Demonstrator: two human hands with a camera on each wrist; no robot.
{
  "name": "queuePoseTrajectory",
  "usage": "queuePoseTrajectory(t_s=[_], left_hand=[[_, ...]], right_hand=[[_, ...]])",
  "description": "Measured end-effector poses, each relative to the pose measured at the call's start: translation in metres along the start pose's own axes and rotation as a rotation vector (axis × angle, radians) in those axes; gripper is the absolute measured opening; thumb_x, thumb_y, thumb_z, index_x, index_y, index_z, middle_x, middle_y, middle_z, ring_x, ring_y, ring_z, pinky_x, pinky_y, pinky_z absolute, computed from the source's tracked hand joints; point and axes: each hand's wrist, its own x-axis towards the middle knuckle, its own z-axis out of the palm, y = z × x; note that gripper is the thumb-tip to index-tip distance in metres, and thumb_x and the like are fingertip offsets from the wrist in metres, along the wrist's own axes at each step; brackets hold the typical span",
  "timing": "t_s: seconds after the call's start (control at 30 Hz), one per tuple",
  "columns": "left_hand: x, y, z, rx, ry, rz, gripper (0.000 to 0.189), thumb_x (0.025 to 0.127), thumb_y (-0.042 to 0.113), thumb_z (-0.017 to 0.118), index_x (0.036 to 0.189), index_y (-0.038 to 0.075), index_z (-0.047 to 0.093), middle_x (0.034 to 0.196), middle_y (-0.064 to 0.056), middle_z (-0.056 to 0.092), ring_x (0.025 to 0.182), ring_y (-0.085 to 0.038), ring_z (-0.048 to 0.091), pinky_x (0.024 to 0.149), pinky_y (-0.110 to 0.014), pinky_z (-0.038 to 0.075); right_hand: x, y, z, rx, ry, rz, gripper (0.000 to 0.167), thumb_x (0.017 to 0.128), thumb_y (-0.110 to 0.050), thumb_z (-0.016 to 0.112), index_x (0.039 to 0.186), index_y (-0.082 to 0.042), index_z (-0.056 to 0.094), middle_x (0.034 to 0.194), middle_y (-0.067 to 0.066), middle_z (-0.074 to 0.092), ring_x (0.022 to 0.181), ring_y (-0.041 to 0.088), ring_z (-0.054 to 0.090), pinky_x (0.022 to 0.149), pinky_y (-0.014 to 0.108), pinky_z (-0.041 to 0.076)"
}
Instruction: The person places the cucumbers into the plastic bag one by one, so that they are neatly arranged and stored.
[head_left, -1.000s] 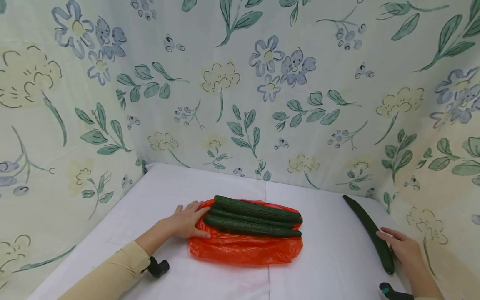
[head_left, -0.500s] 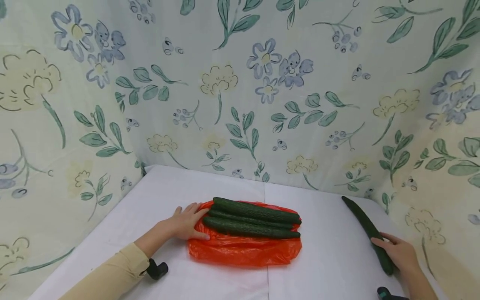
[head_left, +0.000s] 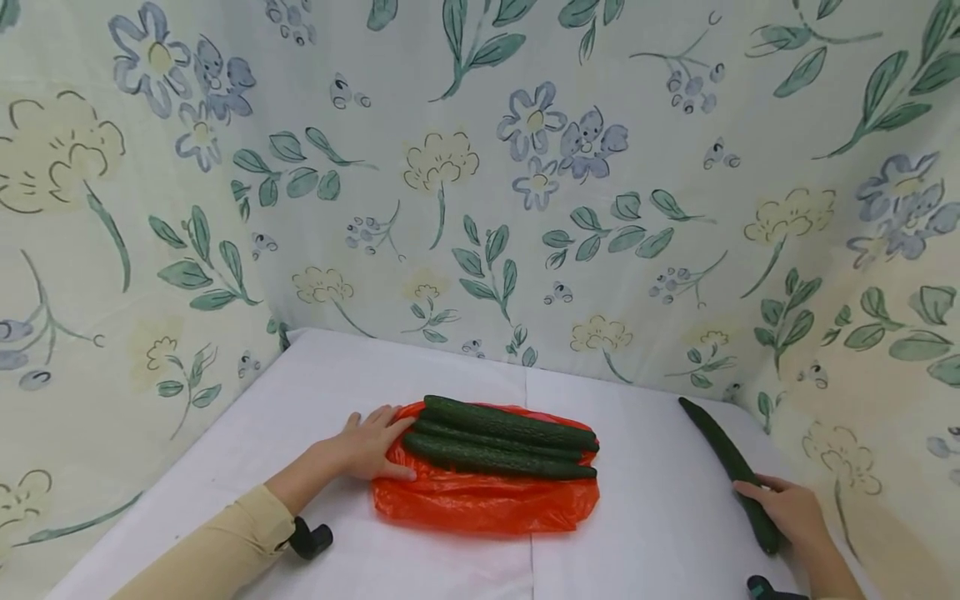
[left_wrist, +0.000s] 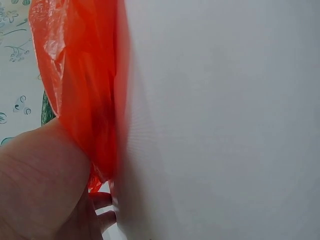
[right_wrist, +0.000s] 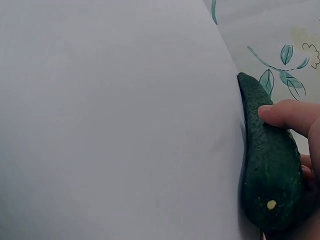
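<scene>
Three dark green cucumbers (head_left: 498,446) lie side by side on a crumpled red plastic bag (head_left: 487,508) mid-table. My left hand (head_left: 367,448) rests against the bag's left end, fingers spread and thumb along its near side. In the left wrist view the bag's red film (left_wrist: 85,70) stands beside the heel of that hand (left_wrist: 42,175). At the right, my right hand (head_left: 791,508) grips a single cucumber (head_left: 720,446) near its thicker end. The right wrist view shows the thumb lying across this cucumber (right_wrist: 270,165), with the other fingers partly hidden behind it.
A white cover (head_left: 630,517) with a seam down its middle spreads over the table. Floral curtains (head_left: 480,208) hang along the back and both sides. A black wrist device (head_left: 311,537) sits below my left wrist, another (head_left: 772,588) below the right.
My right hand has brought its thumb over the single cucumber and now grips it; before, the hand lay along its right side. My left hand stays at the bag's end.
</scene>
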Motion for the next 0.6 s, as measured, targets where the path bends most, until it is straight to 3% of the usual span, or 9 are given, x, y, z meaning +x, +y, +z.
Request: queuePoseTrajectory(t_s=[0.17,0.37,0.6], left_hand=[[0.0011,-0.0008,0.0034,0.012,0.004,0.003,0.101,0.076,0.070,0.072,0.156,0.019,0.037,0.163,-0.015,0.026,0.152,-0.039,0.020,0.116,-0.073,0.014],[0.0031,-0.0025,0.0082,0.026,-0.005,0.005,0.104,0.075,0.074,0.071,0.157,0.019,0.036,0.165,-0.015,0.025,0.152,-0.038,0.020,0.116,-0.074,0.014],[0.0029,-0.0032,0.0068,0.028,0.002,-0.001,0.104,0.074,0.073,0.071,0.157,0.020,0.036,0.165,-0.015,0.025,0.152,-0.038,0.020,0.116,-0.073,0.013]], right_hand=[[0.0000,0.0008,0.0041,-0.005,0.042,-0.008,0.092,0.086,-0.057,0.070,0.138,0.015,0.047,0.144,0.041,0.040,0.122,0.056,0.048,0.094,0.059,0.048],[-0.0002,0.0034,0.0062,0.009,0.025,0.034,0.092,0.084,-0.055,0.074,0.139,0.014,0.046,0.143,0.042,0.038,0.125,0.057,0.043,0.095,0.061,0.046],[0.0002,0.0002,0.0072,0.026,0.055,0.023,0.088,0.085,-0.053,0.074,0.139,0.012,0.048,0.144,0.041,0.039,0.126,0.056,0.043,0.098,0.062,0.044]])
